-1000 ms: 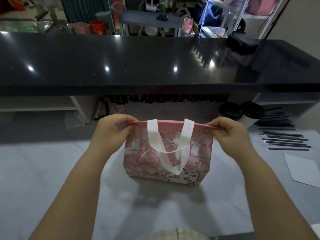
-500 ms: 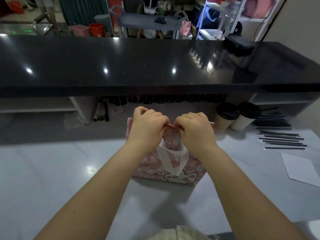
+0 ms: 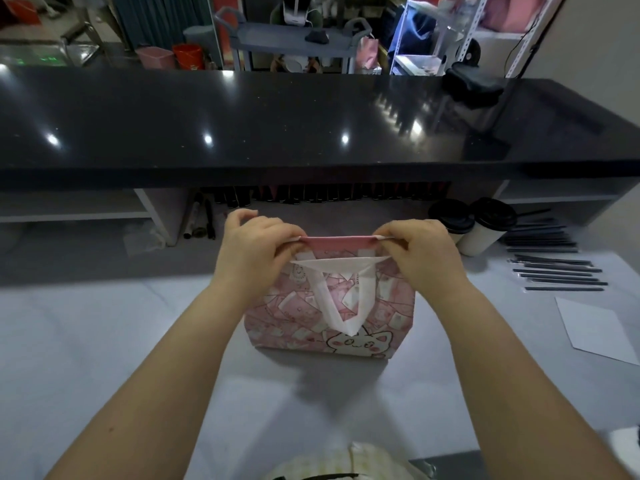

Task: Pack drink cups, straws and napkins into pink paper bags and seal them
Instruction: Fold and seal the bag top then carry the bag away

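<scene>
Two hands pinch the top of a pink bag on the worktop.

The left hand (image 3: 254,251) is clamped on the left end of the bag's top edge. The pink bag (image 3: 329,313) stands upright on the pale worktop (image 3: 86,341), in the middle, with a cat picture low on its front and a white handle (image 3: 341,299) hanging down. The right hand (image 3: 420,254) is clamped on the right end of the top edge, apart from the left hand. Farther right stand two cups (image 3: 471,223) with black lids, then black straws (image 3: 557,271) in a row, and a white napkin (image 3: 595,329) nearer.
</scene>
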Tool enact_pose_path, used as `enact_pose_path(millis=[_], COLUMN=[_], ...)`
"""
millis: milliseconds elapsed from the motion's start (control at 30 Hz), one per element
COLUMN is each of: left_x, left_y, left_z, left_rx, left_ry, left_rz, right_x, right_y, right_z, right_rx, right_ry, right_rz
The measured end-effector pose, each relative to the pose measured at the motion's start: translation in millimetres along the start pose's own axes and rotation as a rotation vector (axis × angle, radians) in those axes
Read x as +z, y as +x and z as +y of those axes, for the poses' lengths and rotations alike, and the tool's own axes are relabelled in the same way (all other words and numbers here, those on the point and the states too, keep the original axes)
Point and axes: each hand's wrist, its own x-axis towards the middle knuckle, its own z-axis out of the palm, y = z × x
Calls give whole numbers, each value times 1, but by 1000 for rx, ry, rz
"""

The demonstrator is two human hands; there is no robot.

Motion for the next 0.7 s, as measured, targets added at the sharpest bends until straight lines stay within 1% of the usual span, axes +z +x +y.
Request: enact_pose_path(millis=[67, 100, 133, 200, 300, 367, 467, 600, 700], left_x=[-7, -10, -12, -11, -5, -3, -5, -2, 3], left_y=[-5, -8, -10, -12, -11, -15, -29, -35, -29], left_z=[-16, -22, -26, -27, -22, -24, -30, -29, -26], left_rx=[-26, -57, -94, -157, -203, -247, -379, -467, -529], left_ry=[-96, -166, -217, -209, -186, -256, -430, -484, -511], left_rz=[-41, -56, -58, -18, 84, 94, 51, 151, 261], right_x=[-7, -10, -10, -6, 3, 6, 5, 9, 20], right_y=[-5, -8, -10, -12, -12, -15, -25, -28, -15], right_z=[16, 23, 28, 30, 22, 22, 31, 30, 26], right_rx=[149, 205, 230, 240, 201, 199, 270, 245, 259], right_ry=[250, 343, 385, 405, 440, 466, 573, 527, 560], right_rz=[-66, -83, -71, 2, 122, 158, 138, 243, 327])
